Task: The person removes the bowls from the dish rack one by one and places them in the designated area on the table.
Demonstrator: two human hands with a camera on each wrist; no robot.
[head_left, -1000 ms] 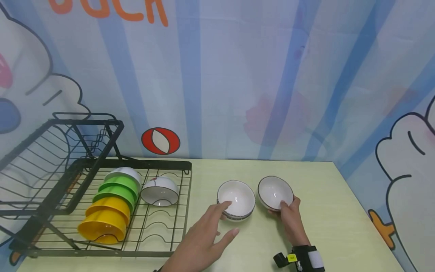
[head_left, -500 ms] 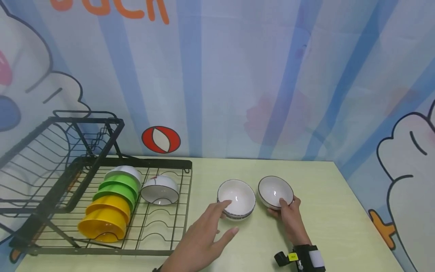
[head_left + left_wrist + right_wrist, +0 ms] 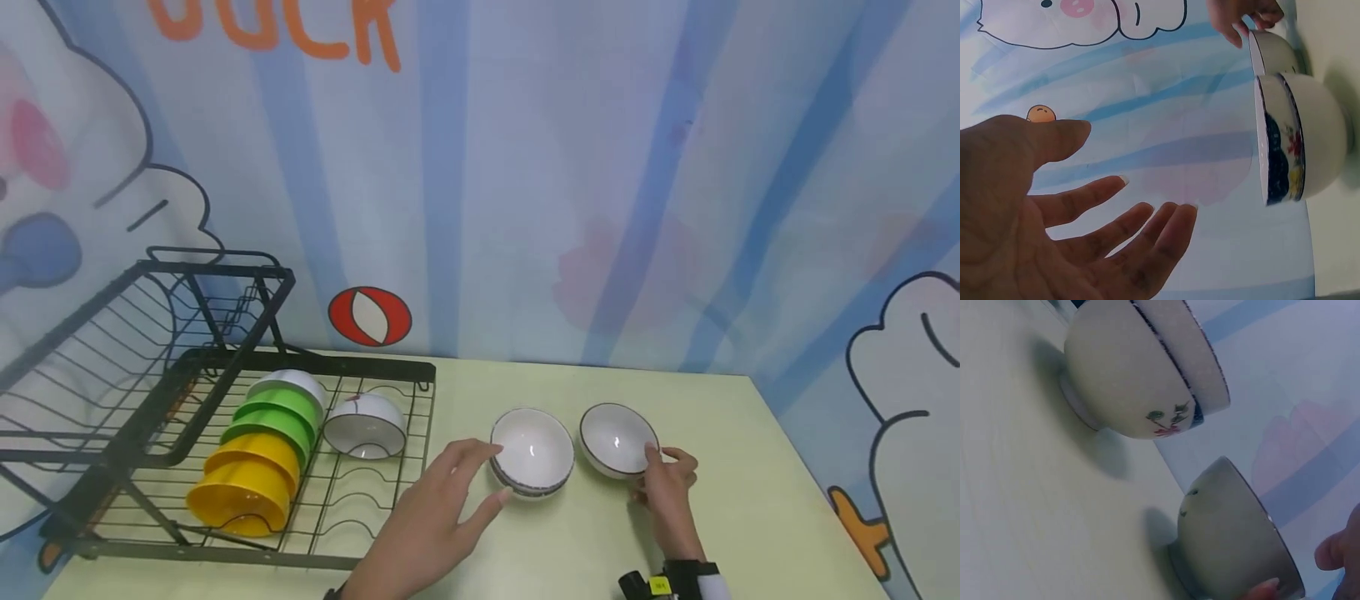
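Note:
Two white bowls are nested in a stack upright on the table, with a flowered outer side in the left wrist view. To their right, a single white bowl also stands upright on its foot. My left hand hovers left of the stack, its fingers spread and apart from the bowls. At the single bowl's right side is my right hand. In the right wrist view a fingertip lies at the bowl's outer wall, while the thumb stands off the rim.
A black wire dish rack occupies the table's left side. In it lean yellow bowls, green bowls and a white bowl in a row, plus another white bowl beside them. A printed curtain hangs behind the table.
My right hand has loosened from the single bowl; its thumb has come out from inside the rim. My left hand has drawn slightly away from the stack. The head view has shifted a little.

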